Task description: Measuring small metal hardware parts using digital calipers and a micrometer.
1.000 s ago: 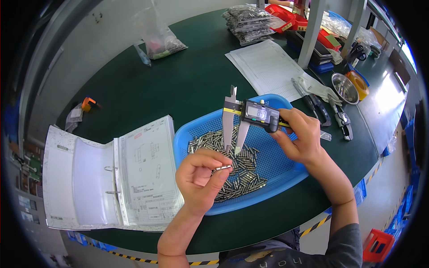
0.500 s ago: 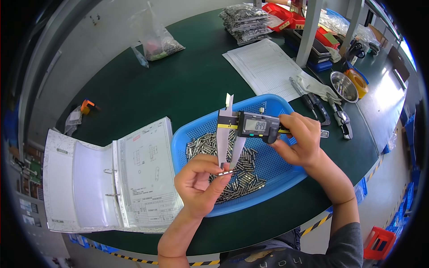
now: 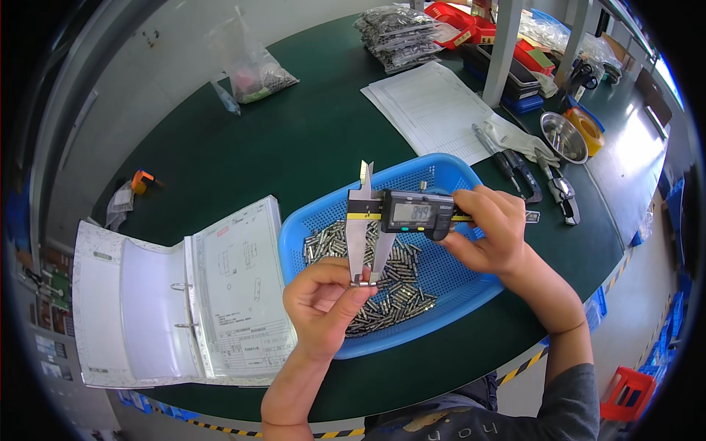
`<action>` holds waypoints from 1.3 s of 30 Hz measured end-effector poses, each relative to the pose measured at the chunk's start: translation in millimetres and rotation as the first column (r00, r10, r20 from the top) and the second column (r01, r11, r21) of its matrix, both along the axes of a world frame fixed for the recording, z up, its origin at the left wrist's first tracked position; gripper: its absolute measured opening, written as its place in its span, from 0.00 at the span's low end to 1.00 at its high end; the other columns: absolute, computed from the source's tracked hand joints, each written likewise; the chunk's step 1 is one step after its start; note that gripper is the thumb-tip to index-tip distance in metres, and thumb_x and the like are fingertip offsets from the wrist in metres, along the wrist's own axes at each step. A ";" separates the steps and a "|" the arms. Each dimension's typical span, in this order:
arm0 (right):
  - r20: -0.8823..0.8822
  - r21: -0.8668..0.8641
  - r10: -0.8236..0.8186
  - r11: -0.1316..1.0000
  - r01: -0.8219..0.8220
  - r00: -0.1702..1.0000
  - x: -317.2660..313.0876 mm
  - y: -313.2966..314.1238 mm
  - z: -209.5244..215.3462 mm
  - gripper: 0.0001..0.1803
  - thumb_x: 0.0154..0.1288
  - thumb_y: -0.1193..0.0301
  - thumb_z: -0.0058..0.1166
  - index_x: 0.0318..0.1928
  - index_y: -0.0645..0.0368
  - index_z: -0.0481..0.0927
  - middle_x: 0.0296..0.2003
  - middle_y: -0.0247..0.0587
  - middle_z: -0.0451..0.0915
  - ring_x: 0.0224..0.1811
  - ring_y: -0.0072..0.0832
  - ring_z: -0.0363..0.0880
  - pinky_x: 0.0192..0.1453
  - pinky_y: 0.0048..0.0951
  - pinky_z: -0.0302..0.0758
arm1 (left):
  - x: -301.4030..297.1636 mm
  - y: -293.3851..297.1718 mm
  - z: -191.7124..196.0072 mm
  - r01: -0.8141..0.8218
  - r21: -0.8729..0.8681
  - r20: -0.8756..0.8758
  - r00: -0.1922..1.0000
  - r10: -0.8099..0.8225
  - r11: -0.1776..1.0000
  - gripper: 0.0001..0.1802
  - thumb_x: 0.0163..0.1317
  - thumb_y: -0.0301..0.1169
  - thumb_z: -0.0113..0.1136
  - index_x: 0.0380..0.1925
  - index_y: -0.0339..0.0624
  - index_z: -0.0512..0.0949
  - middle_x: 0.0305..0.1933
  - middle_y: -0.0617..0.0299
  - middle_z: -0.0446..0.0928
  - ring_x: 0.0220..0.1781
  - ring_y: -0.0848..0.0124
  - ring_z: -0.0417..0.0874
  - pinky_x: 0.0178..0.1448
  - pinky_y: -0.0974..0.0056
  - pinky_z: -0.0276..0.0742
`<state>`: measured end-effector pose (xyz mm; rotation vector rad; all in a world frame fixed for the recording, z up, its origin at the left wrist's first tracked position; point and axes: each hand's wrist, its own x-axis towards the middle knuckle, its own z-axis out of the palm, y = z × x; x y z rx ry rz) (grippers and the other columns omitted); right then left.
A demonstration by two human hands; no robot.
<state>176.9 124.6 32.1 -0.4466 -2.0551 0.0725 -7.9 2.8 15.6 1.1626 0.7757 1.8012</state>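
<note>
In the head view, the left hand (image 3: 320,301) pinches a small silver metal pin (image 3: 364,280), long axis sideways, between the lower jaws of the grey digital caliper (image 3: 401,215), which the right hand (image 3: 491,229) grips, above the blue plastic basket (image 3: 441,173).

I see bright, even overhead light with soft shadows; glare washes out the bench (image 3: 243,147) at far right. Fisheye bends the edges, corners black, centre sharp.
</note>
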 end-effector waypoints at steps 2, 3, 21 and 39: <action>0.008 0.000 -0.005 1.000 0.005 1.000 0.1 -0.4 0.0 0.17 0.38 0.63 0.61 0.28 0.61 0.73 0.15 0.35 0.68 0.11 0.26 0.65 0.14 0.22 0.62 | -0.2 0.3 -0.1 0.001 -0.005 0.000 1.000 -0.001 1.000 0.08 0.47 0.15 0.55 0.28 0.29 0.68 0.33 0.48 0.72 0.32 0.69 0.76 0.40 0.68 0.76; 0.001 -0.008 -0.014 1.000 0.014 1.000 0.1 -0.6 0.1 0.17 0.38 0.63 0.61 0.27 0.61 0.73 0.15 0.35 0.68 0.11 0.26 0.65 0.14 0.22 0.61 | -0.3 0.3 -0.1 0.006 -0.021 0.002 1.000 -0.006 1.000 0.08 0.47 0.15 0.55 0.28 0.29 0.68 0.33 0.48 0.72 0.33 0.69 0.77 0.40 0.68 0.76; -0.023 0.027 -0.024 0.999 0.025 0.999 -0.7 -0.8 1.2 0.17 0.36 0.65 0.62 0.26 0.61 0.73 0.14 0.34 0.68 0.11 0.25 0.66 0.13 0.21 0.61 | 0.4 -0.6 -2.8 -0.068 -0.026 -0.039 0.997 0.067 0.997 0.11 0.45 0.14 0.57 0.28 0.33 0.68 0.34 0.51 0.72 0.37 0.71 0.75 0.43 0.68 0.73; -0.039 0.057 -0.027 0.998 0.030 0.999 -0.6 1.2 -0.7 0.17 0.36 0.64 0.62 0.25 0.60 0.73 0.14 0.34 0.67 0.10 0.25 0.64 0.13 0.21 0.60 | 1.2 -0.5 -2.7 -0.073 -0.024 -0.021 0.997 0.073 0.997 0.11 0.45 0.14 0.57 0.28 0.34 0.67 0.33 0.52 0.72 0.36 0.72 0.75 0.43 0.69 0.72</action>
